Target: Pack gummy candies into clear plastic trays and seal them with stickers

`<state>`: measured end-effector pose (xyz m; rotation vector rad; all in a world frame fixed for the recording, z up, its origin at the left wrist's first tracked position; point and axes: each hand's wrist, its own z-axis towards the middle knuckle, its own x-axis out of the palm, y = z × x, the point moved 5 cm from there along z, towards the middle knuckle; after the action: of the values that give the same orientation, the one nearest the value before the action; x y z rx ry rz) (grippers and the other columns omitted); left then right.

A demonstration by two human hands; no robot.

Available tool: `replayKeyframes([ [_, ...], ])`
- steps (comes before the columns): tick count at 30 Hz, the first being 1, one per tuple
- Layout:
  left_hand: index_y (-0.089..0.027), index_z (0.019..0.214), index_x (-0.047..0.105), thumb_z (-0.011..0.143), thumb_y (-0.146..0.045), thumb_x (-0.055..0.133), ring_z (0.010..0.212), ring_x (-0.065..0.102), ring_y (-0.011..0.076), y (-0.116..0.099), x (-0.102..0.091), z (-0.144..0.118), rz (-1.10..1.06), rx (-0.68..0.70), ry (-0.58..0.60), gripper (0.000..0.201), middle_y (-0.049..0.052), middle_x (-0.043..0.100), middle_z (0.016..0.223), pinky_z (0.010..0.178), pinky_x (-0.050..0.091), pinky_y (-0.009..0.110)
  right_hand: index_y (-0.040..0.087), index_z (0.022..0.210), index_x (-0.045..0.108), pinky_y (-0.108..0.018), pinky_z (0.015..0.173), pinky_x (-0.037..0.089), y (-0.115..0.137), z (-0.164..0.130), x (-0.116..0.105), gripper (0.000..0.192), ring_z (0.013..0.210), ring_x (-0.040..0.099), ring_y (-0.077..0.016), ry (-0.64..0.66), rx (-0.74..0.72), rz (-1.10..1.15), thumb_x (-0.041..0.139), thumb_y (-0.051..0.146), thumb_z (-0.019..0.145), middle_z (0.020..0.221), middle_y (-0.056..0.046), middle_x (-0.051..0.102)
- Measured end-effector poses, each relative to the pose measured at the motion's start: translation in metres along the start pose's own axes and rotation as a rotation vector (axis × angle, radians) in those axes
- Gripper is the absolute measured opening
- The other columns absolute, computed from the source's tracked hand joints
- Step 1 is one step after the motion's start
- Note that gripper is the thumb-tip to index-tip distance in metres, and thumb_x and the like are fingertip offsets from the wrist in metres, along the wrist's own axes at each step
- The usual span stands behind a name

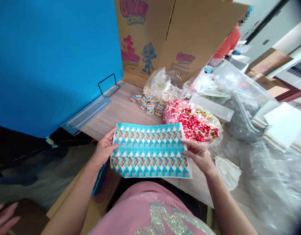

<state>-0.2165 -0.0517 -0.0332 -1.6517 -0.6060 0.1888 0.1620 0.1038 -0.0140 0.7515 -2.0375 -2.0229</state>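
One sticker sheet [150,150], turquoise, printed with four rows of small cartoon labels; the print on them is too small to read. Its long axis runs left to right across the view, its face turned up toward the camera, the far edge bowed slightly upward. It is held above the near edge of the table [121,111], over the person's lap.

Left hand [105,148]: closed on the sheet's left edge, thumb on top, fingers beneath. Right hand [199,155]: closed on the right edge, thumb lying along the printed face.

Just beyond the sheet, one clear bag of red-and-white gummies [192,122], open at the top. Behind it, one crumpled clear bag [162,85] with a loose cluster of wrapped candies [148,102] at its foot; their number cannot be counted.

At the back stands one cardboard carton [170,36], printed "GUMMY CANDY" three times in pink with a blue cartoon figure. One blue panel [55,58] fills the left, on a clear stand [87,114].

To the right: clear film [270,182], a stack of white pads [285,127], one white paper scrap [227,171].

A second person's orange sleeve [229,42] shows behind the carton; a third hand [5,217] enters lower left.
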Motion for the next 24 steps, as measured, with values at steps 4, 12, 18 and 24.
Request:
replayKeyframes([
  [4,-0.014,0.122,0.068,0.055,-0.026,0.087,0.089,0.07,0.0225,0.009,-0.002,-0.001,0.041,-0.084,0.001,0.071,0.011,0.076,0.103,0.079,0.055,0.031,0.027,0.103,0.078,-0.036,0.077,0.059,-0.004,0.001,0.004,0.042,0.08,0.072,-0.0207,0.023,0.084,0.109,0.086,0.03,0.063,0.093,-0.003,0.079],
  [12,-0.019,0.121,0.07,0.056,-0.027,0.088,0.087,0.071,0.023,0.001,0.005,-0.014,0.15,-0.149,0.111,0.068,0.008,0.077,0.101,0.079,0.057,0.033,0.026,0.092,0.08,-0.032,0.071,0.058,-0.007,0.009,-0.001,0.037,0.072,0.071,-0.0187,0.014,0.158,0.117,0.089,0.028,0.056,0.085,-0.001,0.078],
  [18,-0.021,0.111,0.076,0.056,-0.025,0.091,0.08,0.072,0.0212,-0.004,-0.005,-0.022,0.064,-0.22,0.084,0.058,0.008,0.078,0.097,0.07,0.058,0.028,0.028,0.095,0.081,-0.035,0.082,0.06,0.009,-0.012,-0.017,0.037,0.086,0.073,-0.022,0.069,0.122,0.063,0.088,0.029,0.059,0.096,-0.002,0.079],
  [24,-0.021,0.094,0.08,0.049,-0.018,0.091,0.073,0.07,0.0173,0.0,-0.012,-0.013,-0.04,-0.215,0.015,0.047,0.006,0.078,0.088,0.066,0.056,0.024,0.028,0.096,0.081,-0.031,0.076,0.06,0.026,-0.039,-0.019,0.035,0.081,0.072,-0.0193,0.087,0.127,0.063,0.086,0.026,0.061,0.094,-0.001,0.079],
])
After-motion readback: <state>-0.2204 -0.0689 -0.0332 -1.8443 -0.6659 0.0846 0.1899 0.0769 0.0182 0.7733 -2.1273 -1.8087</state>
